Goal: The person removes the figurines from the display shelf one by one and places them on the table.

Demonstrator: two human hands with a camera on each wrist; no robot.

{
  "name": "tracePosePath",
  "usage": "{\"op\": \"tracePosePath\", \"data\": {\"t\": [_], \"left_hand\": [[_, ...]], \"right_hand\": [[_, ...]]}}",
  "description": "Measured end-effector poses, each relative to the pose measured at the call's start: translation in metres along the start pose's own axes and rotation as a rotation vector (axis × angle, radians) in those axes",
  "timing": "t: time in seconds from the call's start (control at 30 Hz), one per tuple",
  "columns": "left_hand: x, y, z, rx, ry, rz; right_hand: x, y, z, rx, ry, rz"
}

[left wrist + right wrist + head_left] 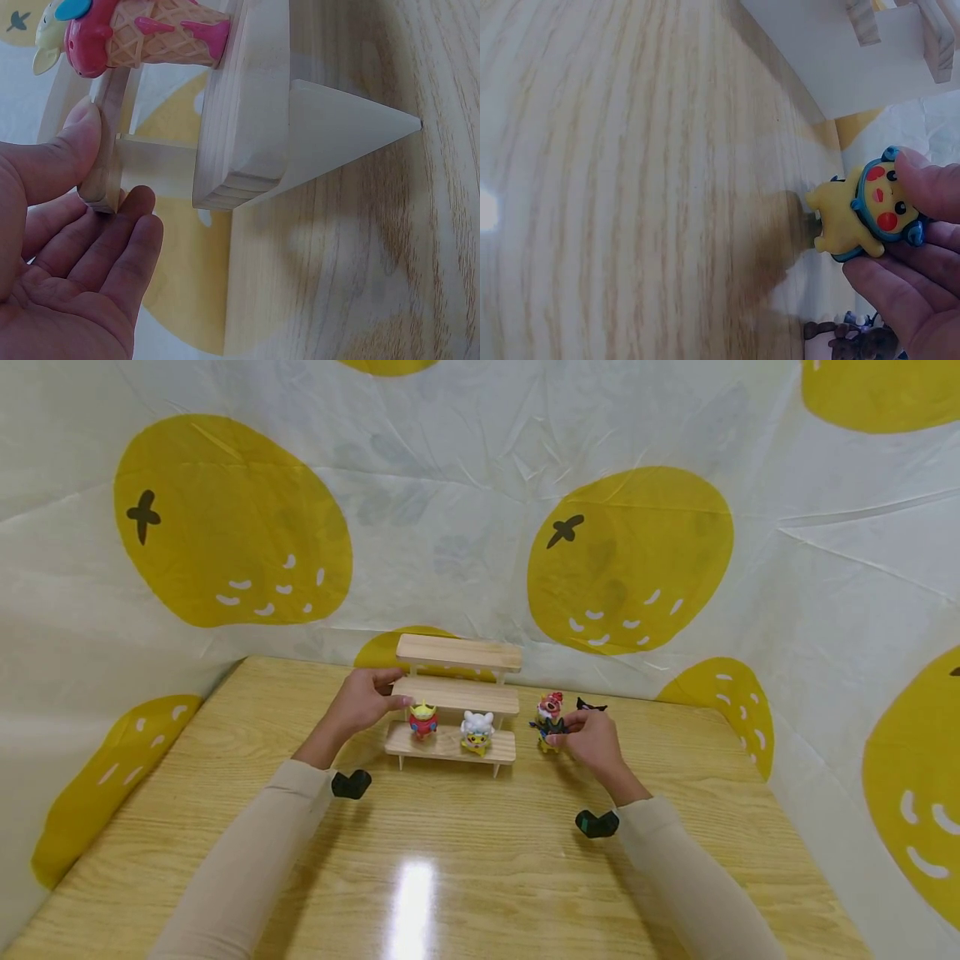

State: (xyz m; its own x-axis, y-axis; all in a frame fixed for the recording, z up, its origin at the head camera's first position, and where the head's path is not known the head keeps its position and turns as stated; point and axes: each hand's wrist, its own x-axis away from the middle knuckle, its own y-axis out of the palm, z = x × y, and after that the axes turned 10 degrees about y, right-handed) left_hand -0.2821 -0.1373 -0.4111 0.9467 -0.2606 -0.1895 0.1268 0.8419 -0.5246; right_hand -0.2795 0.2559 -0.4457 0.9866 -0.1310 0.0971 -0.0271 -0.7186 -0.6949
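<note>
Head view: a broad, yellowish wood-grained desk (517, 847) carries a three-tiered stand of pale wooden boards (459, 649) near its back edge, stepped presumably so that each level shows above the one in front. The left grip (362, 697) pinches the left end of the middle board (459, 695), thumb and loosely bent fingers apart by little more than its thickness, probably to steady the stand. Right of the stand, the right grip (597, 741) pinches a yellow plastic figurine with red cheeks and a dark blue hood (849, 216) by its head, likely because that leaves the feet free; whether those touch the desk I cannot tell. On the lowest board (444, 746), spaced apart, stand a yellow figurine in a white eared hood (477, 728) and a green-headed red figurine with a waffle-cone base (423, 724). A small red-and-white figurine (550, 706) sits just behind the held one.
</note>
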Motion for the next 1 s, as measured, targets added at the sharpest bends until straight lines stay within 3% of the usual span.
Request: {"op": "tracePosePath", "data": {"t": [0.5, 1.0], "left_hand": [[0.001, 0.000, 0.001, -0.012, 0.014, 0.002], [0.004, 0.001, 0.001, -0.019, 0.019, 0.002]], "right_hand": [[0.003, 0.003, -0.001, 0.035, -0.018, 0.013], [0.014, -0.002, 0.001, -0.035, -0.017, 0.013]]}}
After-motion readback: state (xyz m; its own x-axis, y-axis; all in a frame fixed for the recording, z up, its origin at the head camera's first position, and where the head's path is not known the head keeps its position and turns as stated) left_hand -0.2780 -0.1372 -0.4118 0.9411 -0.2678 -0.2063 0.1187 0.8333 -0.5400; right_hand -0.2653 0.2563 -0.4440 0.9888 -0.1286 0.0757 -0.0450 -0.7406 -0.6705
